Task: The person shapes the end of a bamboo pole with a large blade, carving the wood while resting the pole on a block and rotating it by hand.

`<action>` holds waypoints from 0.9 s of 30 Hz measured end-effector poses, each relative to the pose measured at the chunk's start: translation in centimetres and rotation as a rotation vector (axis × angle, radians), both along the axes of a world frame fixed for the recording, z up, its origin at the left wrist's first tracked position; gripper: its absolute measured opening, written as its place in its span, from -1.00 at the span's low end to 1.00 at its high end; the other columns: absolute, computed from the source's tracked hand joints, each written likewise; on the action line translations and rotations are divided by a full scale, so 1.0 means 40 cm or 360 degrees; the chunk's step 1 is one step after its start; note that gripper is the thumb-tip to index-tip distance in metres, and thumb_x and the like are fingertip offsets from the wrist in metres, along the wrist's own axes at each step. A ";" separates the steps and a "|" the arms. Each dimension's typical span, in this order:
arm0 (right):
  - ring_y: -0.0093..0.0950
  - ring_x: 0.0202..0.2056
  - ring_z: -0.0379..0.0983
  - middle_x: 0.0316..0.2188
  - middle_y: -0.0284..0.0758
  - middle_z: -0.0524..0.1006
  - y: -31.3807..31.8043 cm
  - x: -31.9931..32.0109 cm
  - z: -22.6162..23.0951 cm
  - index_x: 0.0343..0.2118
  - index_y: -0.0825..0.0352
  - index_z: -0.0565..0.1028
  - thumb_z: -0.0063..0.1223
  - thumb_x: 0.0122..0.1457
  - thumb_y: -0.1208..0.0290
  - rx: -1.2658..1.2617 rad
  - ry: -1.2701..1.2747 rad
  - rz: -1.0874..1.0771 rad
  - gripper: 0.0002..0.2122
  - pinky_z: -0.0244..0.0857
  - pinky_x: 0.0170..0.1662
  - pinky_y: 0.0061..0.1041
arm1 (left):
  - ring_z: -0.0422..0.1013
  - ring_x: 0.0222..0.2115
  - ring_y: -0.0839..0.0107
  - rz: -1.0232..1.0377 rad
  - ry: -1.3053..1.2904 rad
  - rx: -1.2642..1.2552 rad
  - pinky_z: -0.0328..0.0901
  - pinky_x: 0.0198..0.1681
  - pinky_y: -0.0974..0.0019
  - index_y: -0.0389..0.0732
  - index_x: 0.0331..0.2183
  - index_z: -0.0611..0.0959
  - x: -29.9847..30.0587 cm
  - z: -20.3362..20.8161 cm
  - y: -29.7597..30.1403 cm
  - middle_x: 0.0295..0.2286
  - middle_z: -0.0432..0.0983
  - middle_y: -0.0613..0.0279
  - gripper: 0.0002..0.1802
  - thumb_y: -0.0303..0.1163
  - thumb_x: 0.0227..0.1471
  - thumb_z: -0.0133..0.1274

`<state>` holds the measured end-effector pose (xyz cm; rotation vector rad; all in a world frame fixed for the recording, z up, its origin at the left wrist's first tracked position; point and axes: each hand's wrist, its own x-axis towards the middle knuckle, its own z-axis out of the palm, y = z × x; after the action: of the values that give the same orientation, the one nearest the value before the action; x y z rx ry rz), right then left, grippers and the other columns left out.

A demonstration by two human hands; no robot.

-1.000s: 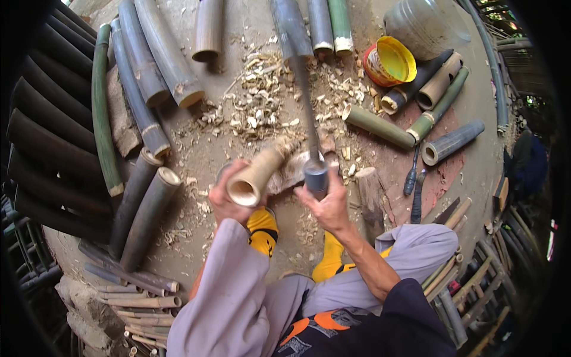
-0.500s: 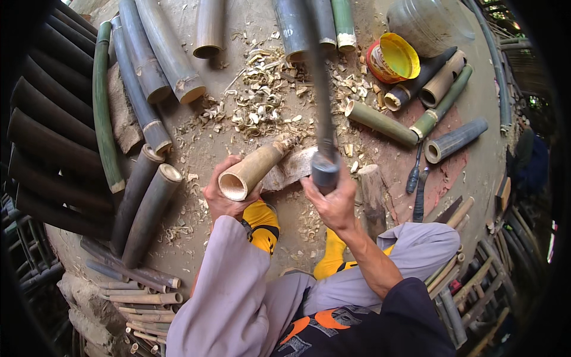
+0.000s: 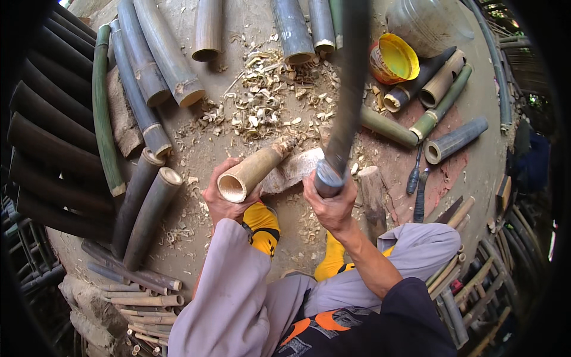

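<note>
A person's left grip (image 3: 219, 199) closes around the near part of a pale bamboo tube (image 3: 256, 168), its round open rim facing the body and its frayed end pointing far and right. The tube lies along the left side of a pale wooden block (image 3: 295, 169); whether the two touch cannot be told. Just right of it, the right grip (image 3: 334, 205) wraps firmly around the dark handle of a long-bladed tool (image 3: 351, 89), whose blurred blade rises toward the far edge of the view, apart from the tube.

A narrow gap separates the hands above the floor (image 3: 279, 232), and bamboo shavings (image 3: 264, 95) spread across the ground beyond the block. On the left, a strip of shaving-dotted floor runs between the left hand and two dark bamboo tubes (image 3: 151, 217). Room is tighter on the right: a short wooden stump (image 3: 372, 190) stands close to the right hand, with two dark-handled tools (image 3: 419, 196) past it. Farther off, a green bamboo tube (image 3: 386, 128) lies partly behind the blade, short of a yellow tub (image 3: 399, 56).
</note>
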<state>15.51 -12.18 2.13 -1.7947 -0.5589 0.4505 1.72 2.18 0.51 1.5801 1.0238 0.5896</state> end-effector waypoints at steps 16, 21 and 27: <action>-0.28 -0.45 0.56 -0.47 -0.06 0.56 -0.023 0.056 -0.157 -0.28 0.47 0.40 0.19 -0.10 0.49 -0.0936 0.0066 0.0457 -0.70 0.42 -0.39 -0.31 | 0.47 -0.23 0.42 0.0114 -0.0139 -0.0195 0.35 -0.09 0.35 -0.24 -0.19 0.54 0.053 0.012 0.022 -0.28 0.55 0.22 -0.37 -0.51 -0.44 0.41; -0.36 -0.46 0.55 -0.48 -0.14 0.56 0.047 0.057 -0.039 -0.31 0.49 0.44 0.16 -0.09 0.49 -0.0739 0.0363 0.0489 -0.73 0.44 -0.37 -0.40 | 0.47 -0.23 0.42 0.0098 -0.0116 -0.0120 0.36 -0.09 0.36 -0.27 -0.18 0.52 0.007 0.004 0.074 -0.29 0.54 0.21 -0.37 -0.53 -0.42 0.40; -0.40 -0.48 0.54 -0.51 -0.20 0.54 0.026 0.034 -0.060 -0.21 0.47 0.37 0.19 -0.06 0.51 -0.0025 0.0139 0.0230 -0.66 0.48 -0.39 -0.47 | 0.47 -0.24 0.41 0.0063 -0.0165 -0.0155 0.36 -0.10 0.36 -0.29 -0.17 0.50 0.034 0.015 0.065 -0.27 0.53 0.19 -0.38 -0.55 -0.38 0.39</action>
<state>16.88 -11.15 -0.26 -1.7468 -0.6277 0.6310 3.07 4.78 1.11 1.4326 0.9934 0.6329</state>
